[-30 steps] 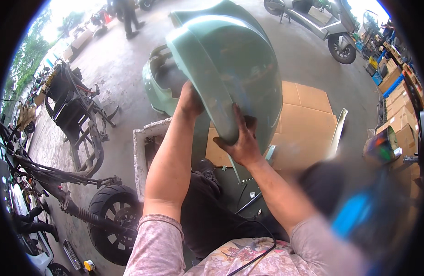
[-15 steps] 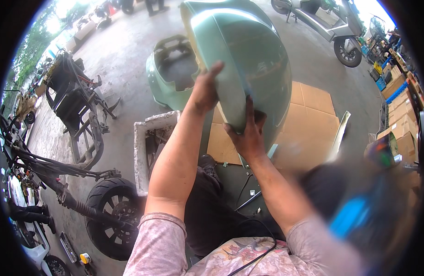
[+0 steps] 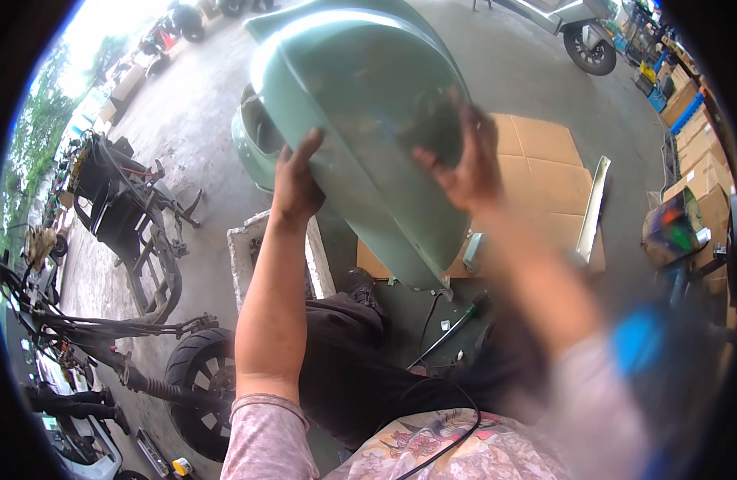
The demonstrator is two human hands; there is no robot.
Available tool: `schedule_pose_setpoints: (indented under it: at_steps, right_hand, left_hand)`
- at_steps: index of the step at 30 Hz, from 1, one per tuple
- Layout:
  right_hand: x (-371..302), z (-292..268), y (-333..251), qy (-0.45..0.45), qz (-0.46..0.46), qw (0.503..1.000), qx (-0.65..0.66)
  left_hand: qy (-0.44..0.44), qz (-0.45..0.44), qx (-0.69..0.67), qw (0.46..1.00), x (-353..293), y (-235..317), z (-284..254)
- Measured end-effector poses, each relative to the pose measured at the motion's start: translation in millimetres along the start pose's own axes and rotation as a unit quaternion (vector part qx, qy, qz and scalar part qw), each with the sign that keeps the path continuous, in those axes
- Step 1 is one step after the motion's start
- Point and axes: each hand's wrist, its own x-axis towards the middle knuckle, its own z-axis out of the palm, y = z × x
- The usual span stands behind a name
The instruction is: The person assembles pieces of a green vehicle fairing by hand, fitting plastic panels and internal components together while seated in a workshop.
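A large, glossy pale-green scooter body panel [image 3: 360, 104] is held up in front of me, its narrow pointed end hanging down toward my knees. My left hand [image 3: 298, 178] grips its left edge, thumb on the outer face and the other fingers hidden behind. Over the right part of the outer face is my right hand [image 3: 474, 160], its fingers spread and smeared by motion. Whether that hand touches the surface, I cannot tell. Behind the held panel, a second green body part [image 3: 252, 156] with a big opening sits on the floor, partly covered.
Flattened cardboard [image 3: 544, 184] lies on the floor, with a pale strip [image 3: 594, 208] along its right side. A white foam box [image 3: 319, 256] stands by my left forearm. Left are a bare scooter frame [image 3: 132, 216] and a wheel [image 3: 208, 392]. A screwdriver [image 3: 460, 324] lies between my legs.
The panel has swung left and turned its outer face more toward me. My right hand has left its lower edge and moved up over the face; my left hand keeps its edge grip.
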Motion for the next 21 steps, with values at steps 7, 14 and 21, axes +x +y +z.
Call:
schedule_pose_setpoints:
  at_steps: [7, 14, 21]
  right_hand:
    - [30.9, 11.2, 64.7, -0.08, 0.112, 0.978, 0.159]
    - [14.7, 23.4, 34.5, -0.029, 0.137, 0.981, 0.131]
    - [17.8, 21.4, 28.7, -0.039, 0.147, 0.981, 0.12]
  left_hand:
    - [-0.061, 0.0, -0.043, 0.997, -5.8, -2.5, -21.9]
    - [-0.094, -0.002, -0.074, 0.993, -24.1, 10.7, -46.0]
    - [0.026, 0.037, -0.055, 0.997, -34.4, 14.1, -46.4]
